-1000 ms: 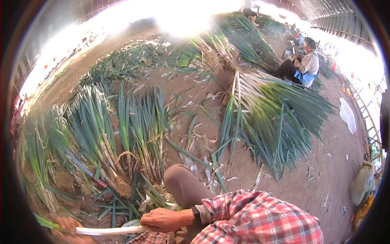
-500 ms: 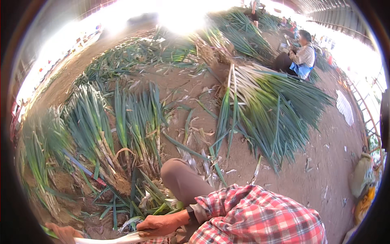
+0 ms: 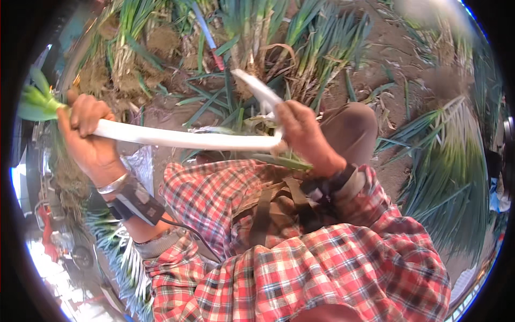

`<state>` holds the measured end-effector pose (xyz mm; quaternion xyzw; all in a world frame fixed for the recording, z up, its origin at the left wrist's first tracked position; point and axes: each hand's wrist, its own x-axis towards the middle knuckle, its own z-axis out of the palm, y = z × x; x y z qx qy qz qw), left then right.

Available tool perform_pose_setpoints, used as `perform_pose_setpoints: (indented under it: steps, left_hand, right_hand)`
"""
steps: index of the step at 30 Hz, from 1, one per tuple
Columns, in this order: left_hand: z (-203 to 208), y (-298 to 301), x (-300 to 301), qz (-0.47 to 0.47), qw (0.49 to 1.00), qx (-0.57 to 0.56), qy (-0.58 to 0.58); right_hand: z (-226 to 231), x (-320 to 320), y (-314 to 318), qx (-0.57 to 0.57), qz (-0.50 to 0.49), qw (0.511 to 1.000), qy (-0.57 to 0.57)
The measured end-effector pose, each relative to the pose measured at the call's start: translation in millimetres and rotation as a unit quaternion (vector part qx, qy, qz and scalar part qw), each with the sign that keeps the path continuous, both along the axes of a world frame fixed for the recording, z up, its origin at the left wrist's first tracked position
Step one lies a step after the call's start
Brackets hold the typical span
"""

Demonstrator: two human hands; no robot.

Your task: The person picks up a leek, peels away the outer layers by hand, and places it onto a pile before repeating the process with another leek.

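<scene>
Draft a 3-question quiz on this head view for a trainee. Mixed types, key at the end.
1. Multiple choice: which hand grips the leek right beside its green leaves?
A) left
B) right
C) neither

2. True or false, on the sleeves: they are plain blue.

3. Fill in: a white strip juts up and to the left from the ____ hand.

Key:
1. A; the left hand closes around the leek next to the leaves.
2. False; they are plaid, largely red and white.
3. right; the strip meets the fingers of the right hand.
</scene>
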<state>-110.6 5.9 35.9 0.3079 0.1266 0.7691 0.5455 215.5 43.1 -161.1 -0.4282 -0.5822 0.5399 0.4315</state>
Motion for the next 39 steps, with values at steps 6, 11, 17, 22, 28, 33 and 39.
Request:
perform_pose_setpoints:
  steps: [6, 11, 17, 22, 28, 33, 39]
  left_hand:
    - [42, -47, -39, 0.052, 0.993, 0.085, 0.059]
    - [39, -60, -40, 0.081, 0.988, 0.123, 0.042]
    - [47, -63, -25, -0.005, 0.985, 0.158, 0.073]
    - [32, -82, -19, 0.268, 0.948, -0.008, 0.172]
    - [24, -85, 0, 0.359, 0.92, 0.01, 0.159]
    - [20, -80, 17, 0.331, 0.926, 0.027, 0.179]
    - [15, -66, 36, 0.33, 0.927, 0.045, 0.17]
  right_hand:
    - [-87, 35, 30, 0.142, 0.025, 0.874, -0.465]
    - [16, -13, -4, 0.02, 0.141, 0.988, 0.064]
    - [43, -40, -24, 0.029, 0.244, 0.959, 0.143]
    - [32, -49, -21, 0.224, 0.137, 0.963, 0.05]
    - [27, -50, -18, 0.415, 0.074, 0.903, -0.081]
    - [29, -40, -15, 0.429, 0.125, 0.882, -0.147]
    - [13, -42, -28, 0.448, 0.145, 0.871, -0.138]
